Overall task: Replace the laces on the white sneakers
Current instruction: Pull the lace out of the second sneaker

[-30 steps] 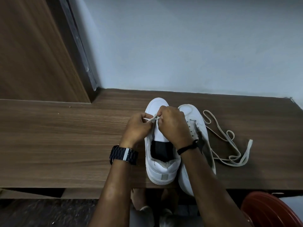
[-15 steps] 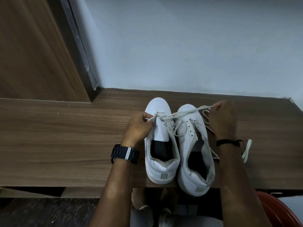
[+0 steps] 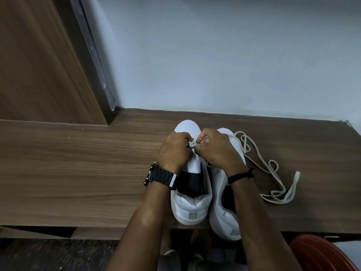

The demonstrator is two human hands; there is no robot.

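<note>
Two white sneakers stand side by side on the wooden table, toes toward the wall. The left sneaker has its tongue and dark inside showing. The right sneaker is partly under my right forearm. Both hands meet over the left sneaker's front eyelets. My left hand and my right hand each pinch a bit of the white lace between them. A loose cream lace lies in loops on the table to the right of the shoes.
The wooden table runs left and right, with a pale wall behind and a wooden panel at the back left. A red round object sits below the table's front edge at the lower right.
My right hand had drawn the lace out to the right past the right sneaker; it has come back and now pinches the lace beside my left hand over the left sneaker.
</note>
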